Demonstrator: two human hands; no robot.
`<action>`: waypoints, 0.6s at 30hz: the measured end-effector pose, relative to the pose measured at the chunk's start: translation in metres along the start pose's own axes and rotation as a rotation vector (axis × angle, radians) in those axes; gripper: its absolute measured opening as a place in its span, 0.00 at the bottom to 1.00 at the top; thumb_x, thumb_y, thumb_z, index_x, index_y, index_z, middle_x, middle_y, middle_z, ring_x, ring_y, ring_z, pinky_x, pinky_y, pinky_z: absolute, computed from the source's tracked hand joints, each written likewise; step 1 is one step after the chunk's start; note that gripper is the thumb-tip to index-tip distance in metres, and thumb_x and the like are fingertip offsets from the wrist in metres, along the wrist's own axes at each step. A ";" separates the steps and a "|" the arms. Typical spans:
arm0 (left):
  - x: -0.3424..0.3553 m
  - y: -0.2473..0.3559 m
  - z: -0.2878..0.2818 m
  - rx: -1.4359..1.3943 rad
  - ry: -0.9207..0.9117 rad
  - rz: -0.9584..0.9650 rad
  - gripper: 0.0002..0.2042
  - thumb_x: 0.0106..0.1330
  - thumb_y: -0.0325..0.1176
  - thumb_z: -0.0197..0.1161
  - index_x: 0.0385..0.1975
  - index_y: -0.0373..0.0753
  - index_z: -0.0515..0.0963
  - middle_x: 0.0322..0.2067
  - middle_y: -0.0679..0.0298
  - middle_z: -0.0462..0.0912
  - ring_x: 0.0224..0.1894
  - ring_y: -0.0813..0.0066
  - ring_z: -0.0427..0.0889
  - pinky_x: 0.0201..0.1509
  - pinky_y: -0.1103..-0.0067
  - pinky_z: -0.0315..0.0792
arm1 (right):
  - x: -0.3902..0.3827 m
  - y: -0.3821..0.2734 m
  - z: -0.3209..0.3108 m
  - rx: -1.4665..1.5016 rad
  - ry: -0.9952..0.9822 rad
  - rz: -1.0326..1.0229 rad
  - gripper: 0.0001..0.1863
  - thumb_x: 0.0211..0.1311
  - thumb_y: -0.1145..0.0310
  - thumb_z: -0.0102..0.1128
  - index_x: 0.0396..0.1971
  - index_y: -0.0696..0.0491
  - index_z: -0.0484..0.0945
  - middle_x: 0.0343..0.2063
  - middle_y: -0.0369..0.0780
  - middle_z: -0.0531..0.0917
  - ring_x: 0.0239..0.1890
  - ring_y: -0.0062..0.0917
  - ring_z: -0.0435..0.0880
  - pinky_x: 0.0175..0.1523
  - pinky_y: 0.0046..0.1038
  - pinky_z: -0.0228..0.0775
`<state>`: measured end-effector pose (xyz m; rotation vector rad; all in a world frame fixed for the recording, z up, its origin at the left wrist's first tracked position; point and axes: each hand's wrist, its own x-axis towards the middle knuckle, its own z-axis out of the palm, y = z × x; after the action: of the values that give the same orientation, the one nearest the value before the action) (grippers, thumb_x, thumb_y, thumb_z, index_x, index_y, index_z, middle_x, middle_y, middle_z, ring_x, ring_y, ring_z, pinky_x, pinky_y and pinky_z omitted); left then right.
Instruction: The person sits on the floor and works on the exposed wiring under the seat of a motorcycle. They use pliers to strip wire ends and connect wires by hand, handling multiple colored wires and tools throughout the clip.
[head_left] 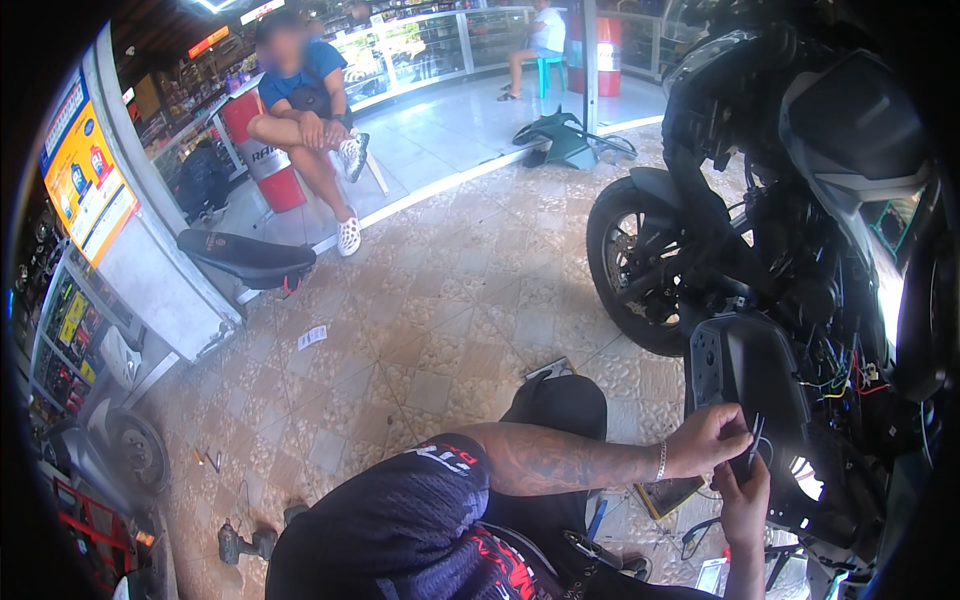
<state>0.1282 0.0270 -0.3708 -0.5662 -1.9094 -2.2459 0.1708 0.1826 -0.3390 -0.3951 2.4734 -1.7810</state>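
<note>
My left hand (710,441), at the end of an arm with a bracelet, pinches a thin dark wire (756,434) between thumb and fingers. Just below it, my right hand (744,500) is closed on the lower part of the same wire, its fingertips partly hidden. Both hands are close together in front of a black plastic compartment (740,365) on a partly stripped motorcycle (830,200). Loose coloured wires (850,388) hang from the motorcycle's frame, right of my hands.
A cordless drill (245,543) lies on the tiled floor at lower left. A motorcycle seat (245,258) rests by the pillar. Beyond it sits a person (305,100) in blue. A green fairing piece (565,140) lies near the step. Below my hands is a phone (712,576).
</note>
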 end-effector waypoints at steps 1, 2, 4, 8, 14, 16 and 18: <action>0.000 0.000 0.000 0.011 -0.001 -0.004 0.11 0.68 0.32 0.67 0.29 0.34 0.74 0.26 0.65 0.78 0.31 0.82 0.76 0.35 0.76 0.73 | 0.000 0.000 -0.001 -0.010 -0.005 0.009 0.10 0.73 0.71 0.62 0.47 0.59 0.76 0.28 0.31 0.80 0.28 0.13 0.75 0.32 0.20 0.66; 0.000 -0.001 0.000 0.000 0.001 0.003 0.11 0.68 0.32 0.67 0.29 0.34 0.74 0.26 0.65 0.78 0.31 0.82 0.76 0.35 0.76 0.73 | 0.000 -0.001 -0.002 -0.001 -0.005 0.019 0.10 0.72 0.70 0.63 0.46 0.59 0.76 0.27 0.31 0.80 0.28 0.13 0.75 0.32 0.20 0.66; 0.000 0.000 0.000 0.006 -0.002 -0.017 0.11 0.68 0.32 0.67 0.28 0.34 0.74 0.25 0.65 0.78 0.31 0.82 0.76 0.35 0.76 0.72 | 0.001 -0.001 -0.004 0.016 -0.006 0.039 0.09 0.72 0.69 0.63 0.44 0.59 0.76 0.25 0.32 0.79 0.26 0.13 0.74 0.30 0.20 0.64; -0.001 0.001 0.001 -0.004 -0.008 -0.017 0.11 0.67 0.32 0.67 0.28 0.33 0.74 0.25 0.65 0.78 0.30 0.81 0.76 0.36 0.76 0.72 | 0.002 0.003 -0.009 -0.220 0.024 0.017 0.10 0.72 0.68 0.64 0.39 0.59 0.77 0.22 0.33 0.77 0.25 0.13 0.72 0.28 0.21 0.61; -0.002 0.004 0.002 0.005 0.000 -0.009 0.11 0.67 0.32 0.67 0.28 0.34 0.74 0.25 0.66 0.78 0.30 0.81 0.76 0.36 0.76 0.72 | 0.001 0.009 -0.005 -0.349 0.129 -0.140 0.12 0.71 0.68 0.64 0.36 0.62 0.77 0.22 0.37 0.78 0.25 0.17 0.71 0.30 0.27 0.63; -0.003 0.004 0.003 0.006 -0.001 -0.008 0.10 0.67 0.32 0.67 0.28 0.34 0.74 0.25 0.66 0.78 0.30 0.81 0.76 0.36 0.76 0.72 | 0.000 0.007 -0.002 -0.366 0.156 -0.178 0.12 0.71 0.68 0.64 0.36 0.63 0.77 0.23 0.38 0.79 0.26 0.18 0.71 0.31 0.28 0.64; -0.003 0.004 0.003 -0.005 -0.006 -0.009 0.11 0.67 0.32 0.67 0.28 0.34 0.74 0.25 0.65 0.78 0.30 0.81 0.76 0.37 0.76 0.72 | -0.001 0.004 -0.002 -0.369 0.153 -0.162 0.12 0.71 0.68 0.65 0.37 0.63 0.77 0.23 0.39 0.79 0.26 0.19 0.73 0.32 0.29 0.66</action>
<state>0.1331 0.0285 -0.3678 -0.5670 -1.9144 -2.2576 0.1702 0.1861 -0.3417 -0.5118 2.9643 -1.4457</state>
